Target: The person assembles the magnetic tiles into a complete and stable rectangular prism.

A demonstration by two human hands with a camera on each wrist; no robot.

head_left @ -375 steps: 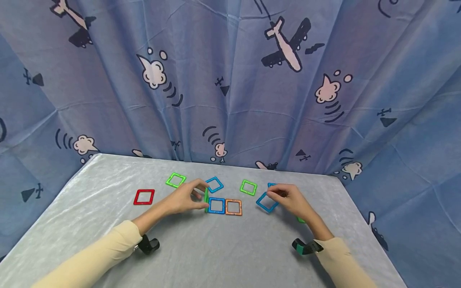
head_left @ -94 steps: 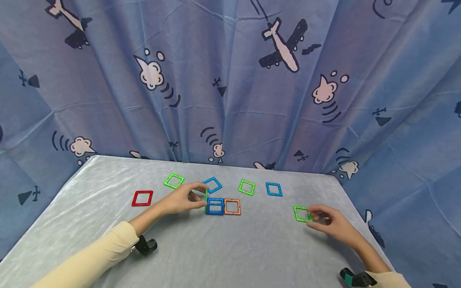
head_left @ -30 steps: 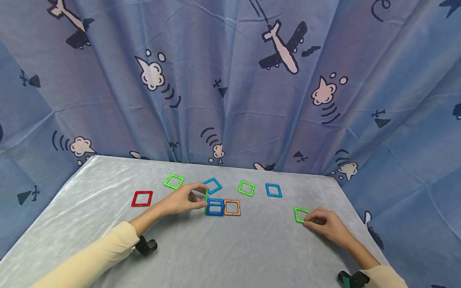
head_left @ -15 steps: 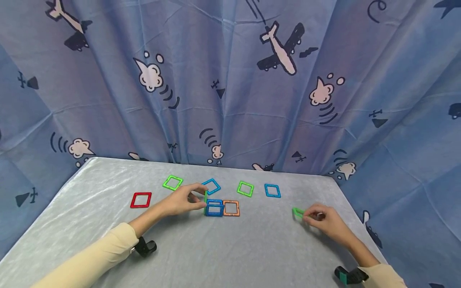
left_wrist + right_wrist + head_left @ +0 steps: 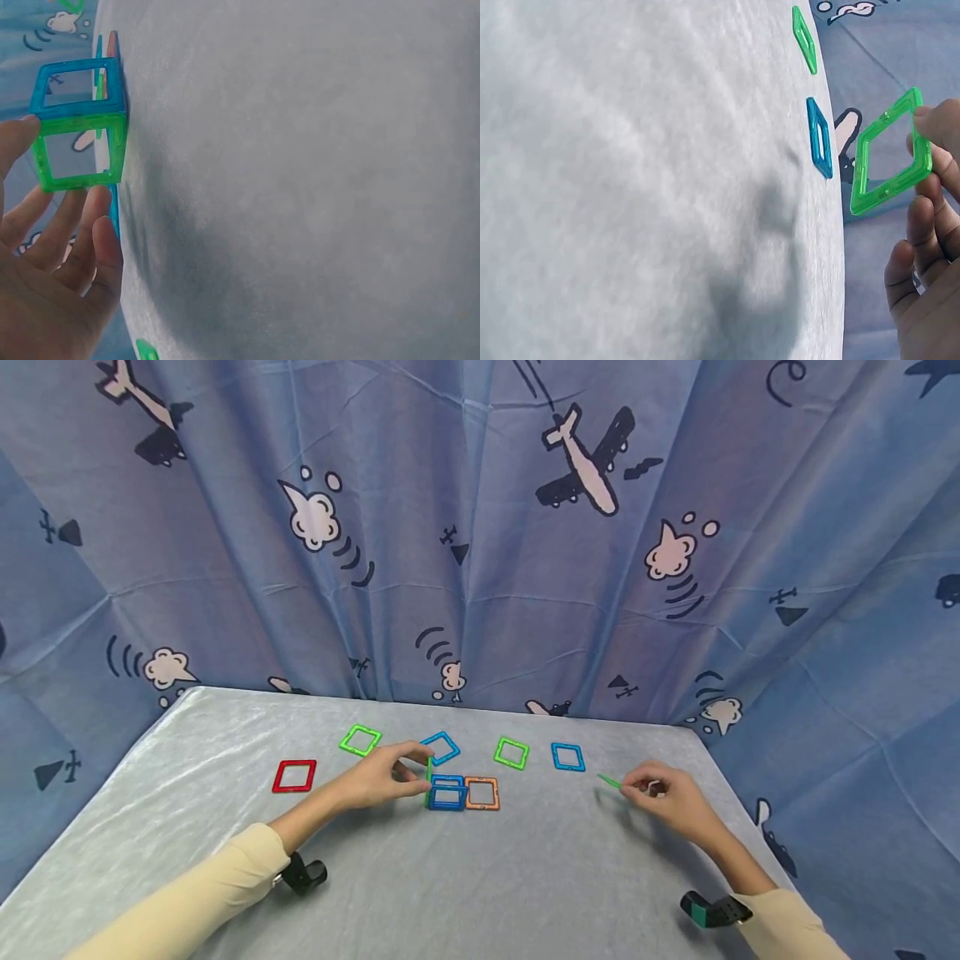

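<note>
My left hand (image 5: 386,774) grips a green magnetic tile (image 5: 79,181) by its edges, thumb on one side and fingers on the opposite one. That hollow square stands upright, joined at a corner to an upright blue tile (image 5: 115,82). In the head view, a blue tile frame (image 5: 447,808) sits right of the green one, beside a flat orange tile (image 5: 482,808). Off to the right, my right hand (image 5: 667,795) pinches another green magnetic tile (image 5: 891,190) between thumb and fingers. It is raised above the table and appears nearly edge-on in the head view.
Loose tiles lie flat on the grey cloth-covered table (image 5: 480,885): a red one (image 5: 295,790) at left, a green one (image 5: 352,751), a blue one (image 5: 452,741) behind the joined tiles, another green one (image 5: 508,765) and another blue one (image 5: 570,769). A patterned curtain (image 5: 480,568) hangs behind.
My right hand has picked the green tile up from the table and moved it slightly left and away, turning it edge-on. The left hand and the joined tiles stay put.
</note>
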